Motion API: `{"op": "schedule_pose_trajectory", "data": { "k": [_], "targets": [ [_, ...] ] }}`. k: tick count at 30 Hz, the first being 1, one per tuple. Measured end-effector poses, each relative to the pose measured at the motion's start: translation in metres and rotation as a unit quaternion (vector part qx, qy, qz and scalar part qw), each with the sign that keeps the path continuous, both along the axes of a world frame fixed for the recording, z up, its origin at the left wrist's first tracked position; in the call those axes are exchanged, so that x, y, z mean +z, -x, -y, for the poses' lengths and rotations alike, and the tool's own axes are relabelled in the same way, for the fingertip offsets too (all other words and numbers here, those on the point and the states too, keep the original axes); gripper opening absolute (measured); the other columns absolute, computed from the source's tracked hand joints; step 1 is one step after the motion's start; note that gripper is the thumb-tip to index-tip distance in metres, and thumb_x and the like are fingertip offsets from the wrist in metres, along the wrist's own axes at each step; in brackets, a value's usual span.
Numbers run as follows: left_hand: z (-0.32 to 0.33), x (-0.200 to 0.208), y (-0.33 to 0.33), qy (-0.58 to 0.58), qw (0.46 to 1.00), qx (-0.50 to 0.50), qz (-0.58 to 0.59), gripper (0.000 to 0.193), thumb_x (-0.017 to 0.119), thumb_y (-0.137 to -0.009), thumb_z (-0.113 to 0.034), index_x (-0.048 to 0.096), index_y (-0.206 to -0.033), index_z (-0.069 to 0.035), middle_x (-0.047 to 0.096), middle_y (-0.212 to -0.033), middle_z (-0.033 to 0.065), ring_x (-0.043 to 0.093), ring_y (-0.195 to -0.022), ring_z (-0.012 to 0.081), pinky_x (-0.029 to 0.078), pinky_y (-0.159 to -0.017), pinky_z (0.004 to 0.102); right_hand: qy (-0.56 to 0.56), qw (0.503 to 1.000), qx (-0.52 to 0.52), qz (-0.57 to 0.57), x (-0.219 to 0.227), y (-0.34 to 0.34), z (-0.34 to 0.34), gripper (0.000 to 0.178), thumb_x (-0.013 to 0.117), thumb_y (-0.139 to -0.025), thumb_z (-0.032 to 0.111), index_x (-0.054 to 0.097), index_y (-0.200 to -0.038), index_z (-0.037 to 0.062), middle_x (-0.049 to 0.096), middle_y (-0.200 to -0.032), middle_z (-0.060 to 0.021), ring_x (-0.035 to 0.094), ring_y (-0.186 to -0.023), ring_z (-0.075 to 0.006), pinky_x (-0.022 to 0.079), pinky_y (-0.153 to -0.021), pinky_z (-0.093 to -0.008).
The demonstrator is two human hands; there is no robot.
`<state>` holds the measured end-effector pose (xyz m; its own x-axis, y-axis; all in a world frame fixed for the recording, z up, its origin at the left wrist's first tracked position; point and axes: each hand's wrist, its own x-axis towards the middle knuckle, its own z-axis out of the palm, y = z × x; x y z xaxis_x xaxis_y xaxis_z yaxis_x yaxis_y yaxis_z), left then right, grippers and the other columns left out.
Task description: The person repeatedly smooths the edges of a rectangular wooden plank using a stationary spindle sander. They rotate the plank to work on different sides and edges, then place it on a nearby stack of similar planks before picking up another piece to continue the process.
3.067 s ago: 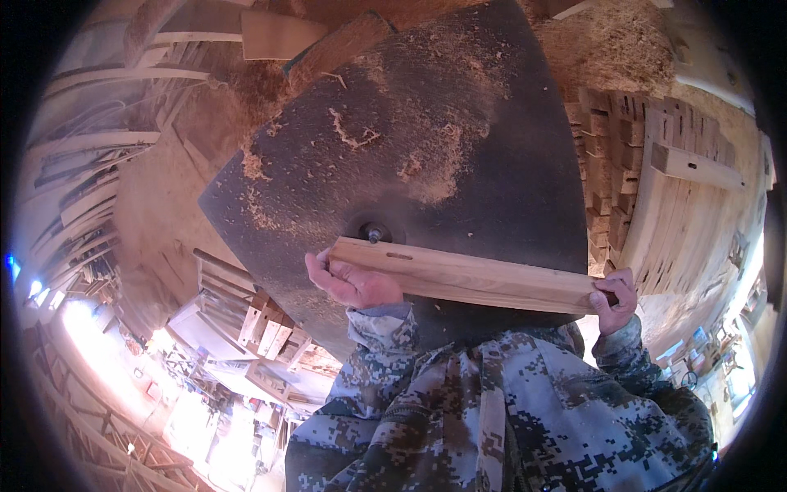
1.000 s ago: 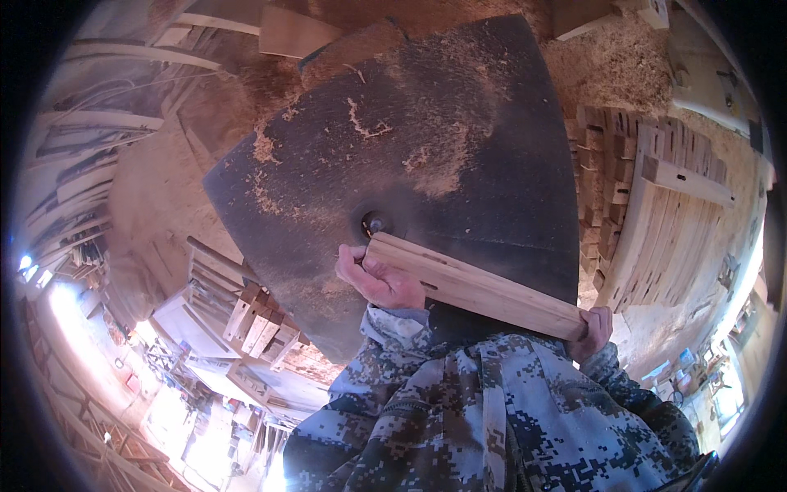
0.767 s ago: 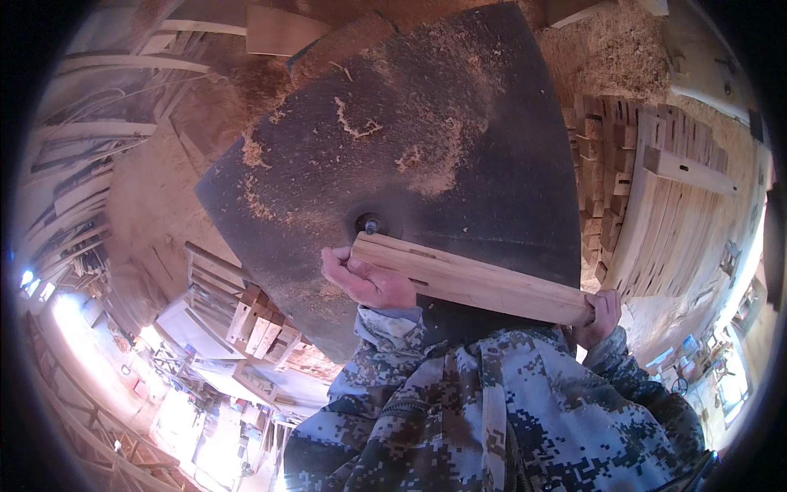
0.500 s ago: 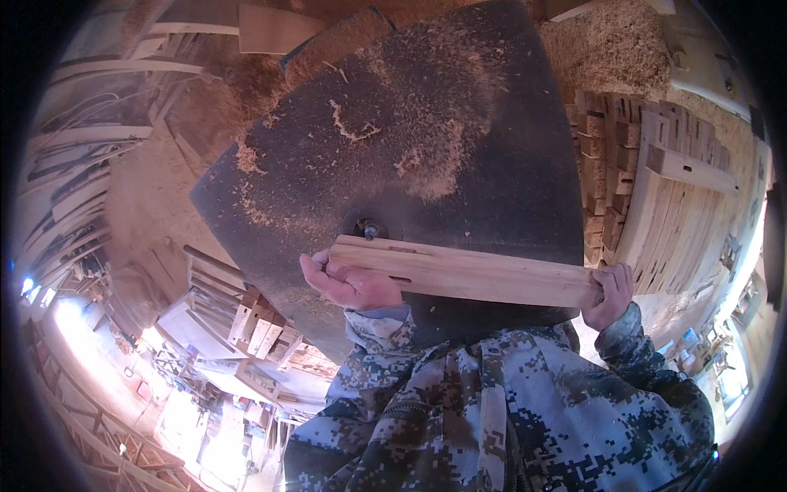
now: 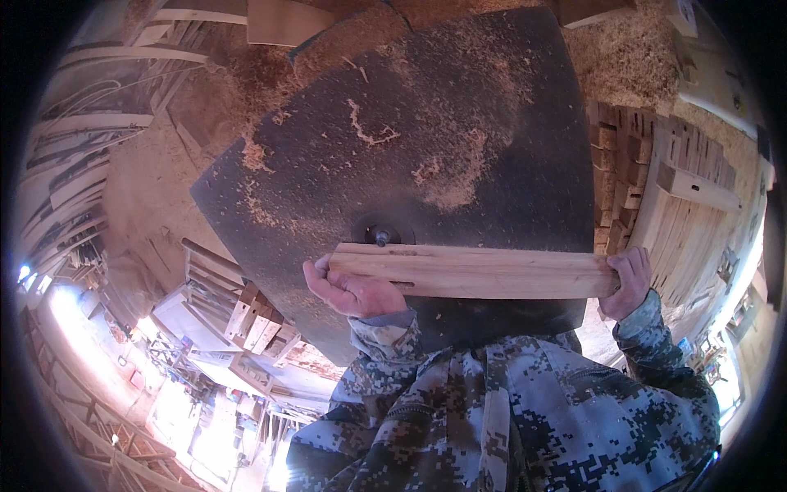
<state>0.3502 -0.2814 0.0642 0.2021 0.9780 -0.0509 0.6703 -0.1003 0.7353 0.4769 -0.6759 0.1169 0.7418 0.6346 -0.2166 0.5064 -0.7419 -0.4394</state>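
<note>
Both of my hands hold a long pale wooden board (image 5: 484, 273) crosswise over the dark machine table (image 5: 525, 180). My left hand (image 5: 361, 293) is closed round the board's left end, close to a small slot in the wood. At the other end, my right hand (image 5: 630, 280) grips with its fingers over the end. Just beyond the board's left part, a metal spindle (image 5: 382, 236) stands up from a round opening in the table. The board's far edge lies right by it; whether they touch I cannot tell.
Sawdust and curled shavings (image 5: 451, 172) lie across the table top. Stacked slotted wood pieces (image 5: 619, 164) stand to the right, with a slotted block (image 5: 697, 189) on top of boards. Slotted blocks (image 5: 261, 324) sit at the lower left. A sawdust heap (image 5: 619, 61) lies at the far right.
The board has turned from sloping down rightward to nearly level, its far edge by the spindle. Both hands keep their hold. The whole view has shifted slightly.
</note>
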Motion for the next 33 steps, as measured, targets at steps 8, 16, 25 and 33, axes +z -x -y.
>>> {"op": "schedule_pose_trajectory", "data": {
  "k": [8, 16, 25, 33],
  "targets": [
    [-0.001, -0.001, 0.003, 0.012, 1.0, 0.009, 0.025, 0.046, 0.03, -0.115, -0.015, 0.035, -0.158, 0.001, 0.056, -0.135, 0.0149, 0.058, -0.121, 0.0251, 0.048, -0.11, 0.039, -0.019, 0.999, 0.032, 0.031, -0.002, -0.02, -0.007, 0.034, 0.071, -0.064, 0.004, 0.061, -0.096, -0.0002, 0.056, -0.093, -0.02, 0.055, -0.086, -0.0431, 0.047, -0.077, -0.0524],
    [-0.006, -0.014, 0.015, -0.004, 0.999, 0.0, 0.034, 0.044, 0.031, -0.117, -0.017, 0.035, -0.157, 0.002, 0.056, -0.135, 0.0144, 0.058, -0.122, 0.0247, 0.048, -0.109, 0.0386, -0.024, 0.997, 0.057, 0.05, -0.002, -0.031, -0.011, 0.042, 0.075, -0.061, 0.004, 0.058, -0.099, 0.0034, 0.055, -0.092, -0.017, 0.056, -0.084, -0.0392, 0.047, -0.075, -0.0492],
    [-0.027, 0.0, 0.009, 0.071, 0.995, 0.04, 0.062, 0.07, 0.067, -0.105, -0.021, 0.033, -0.16, 0.005, 0.051, -0.149, 0.0185, 0.054, -0.134, 0.0264, 0.045, -0.114, 0.0365, -0.022, 0.999, 0.023, -0.006, -0.002, 0.014, -0.022, 0.051, 0.074, -0.057, 0.009, 0.063, -0.107, 0.0039, 0.058, -0.098, -0.0173, 0.058, -0.093, -0.0406, 0.047, -0.082, -0.0536],
    [-0.045, 0.0, -0.004, 0.042, 0.998, 0.052, 0.019, 0.079, 0.073, -0.094, -0.014, 0.035, -0.161, 0.005, 0.048, -0.155, 0.0223, 0.054, -0.136, 0.0289, 0.045, -0.116, 0.0383, -0.097, 0.994, 0.034, -0.031, 0.01, 0.013, -0.038, 0.054, 0.083, -0.074, 0.03, 0.064, -0.116, 0.0033, 0.061, -0.105, -0.0172, 0.058, -0.098, -0.0386, 0.047, -0.088, -0.0535]
  ]
}}
